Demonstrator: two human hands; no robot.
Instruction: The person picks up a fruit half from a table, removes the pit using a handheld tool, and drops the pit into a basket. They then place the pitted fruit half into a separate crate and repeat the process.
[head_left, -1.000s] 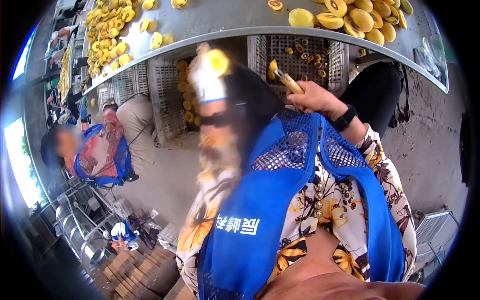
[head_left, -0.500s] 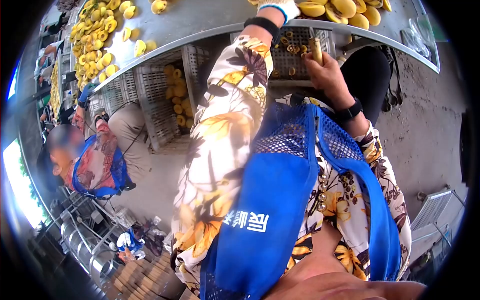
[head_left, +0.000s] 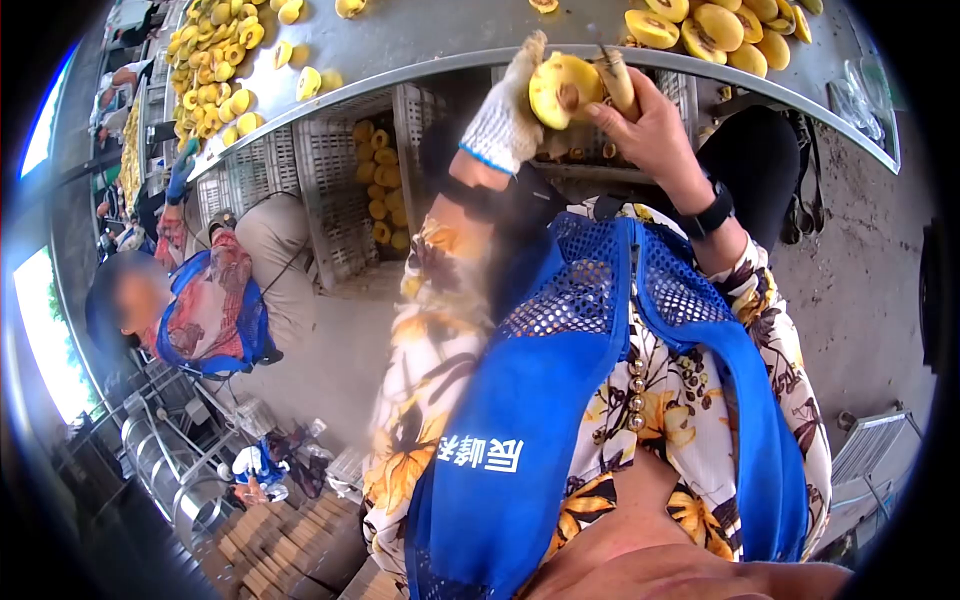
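Observation:
My left hand (head_left: 505,120), in a white knit glove, is closed on a yellow peach half (head_left: 556,84). The cut face is turned toward me, with the brown pit area in its middle. Bare and wrapped round a short wooden-handled tool (head_left: 618,84), my right hand (head_left: 655,130) is right beside the fruit, its thumb at the peach's edge. A thin dark metal end shows at the top of the tool. Both hands are in front of the metal table's edge, over a crate (head_left: 575,172) with brown pits or fruit scraps, partly hidden by my hands.
On the metal table (head_left: 440,25) lie a pile of peach halves (head_left: 215,60) at left and more peaches (head_left: 715,30) at right. A clear plastic bag (head_left: 868,95) is at the right corner. Crates of peach halves (head_left: 380,185) stand below. Another person (head_left: 215,300) sits at left.
My left hand has come back from the peaches on the table, now with a peach half in it. My right hand has risen slightly, bringing the tool beside the fruit.

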